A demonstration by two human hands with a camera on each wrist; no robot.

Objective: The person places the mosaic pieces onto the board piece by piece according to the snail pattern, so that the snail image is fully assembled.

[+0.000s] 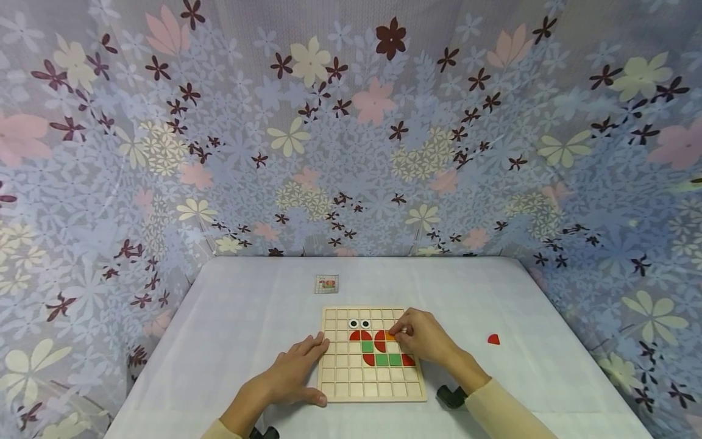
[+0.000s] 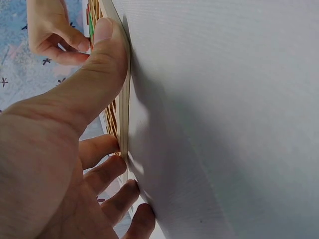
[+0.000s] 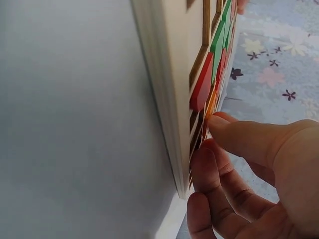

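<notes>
A wooden grid board lies on the white table. My left hand rests at its left side, fingers spread along the edge and thumb on the rim. Over the board's right half, my right hand pinches a small orange tile at a grid square; its far part is hidden by the fingers. Beside it is a red rounded tile. Green square tiles and more red rounded tiles sit in the grid, with two eye tiles above them.
A loose red rounded tile lies on the table to the right of the board. Behind the board is a small picture card showing a coloured figure on a grid. Flowered cloth walls in the table at the back and sides.
</notes>
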